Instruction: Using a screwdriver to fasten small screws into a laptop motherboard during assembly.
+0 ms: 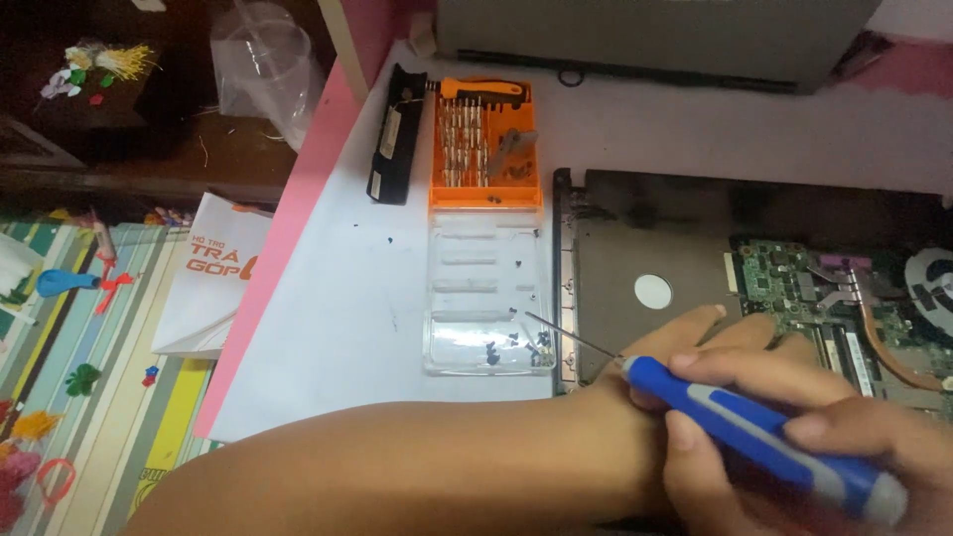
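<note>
A white table [328, 328] with a pink edge fills the view. On it, from 3 to 5 o'clock, lies an opened laptop [635, 228], its bottom cover off and its green circuit board [794, 283] bare, with a fan [931, 283] at the far right.

The left hand [710, 337] crosses from 7 o'clock and rests flat on the laptop's dark metal bay, fingers pressed together. The right hand [794, 437], at 5 o'clock, pinches a blue and grey screwdriver [754, 432] between thumb and fingers. Its thin shaft points toward 10 o'clock, the tip hanging over a clear plastic lid [488, 298] just left of the laptop, where small dark screws [516, 342] lie loose.

At 12 o'clock sits an orange bit case [485, 144], with a black battery [395, 134] beside it.

Likely risks: the forearm passes close to the shallow lid, so a nudge could scatter the screws onto the floor. The bare board lies near both hands; a slipped tip could scratch it.
</note>
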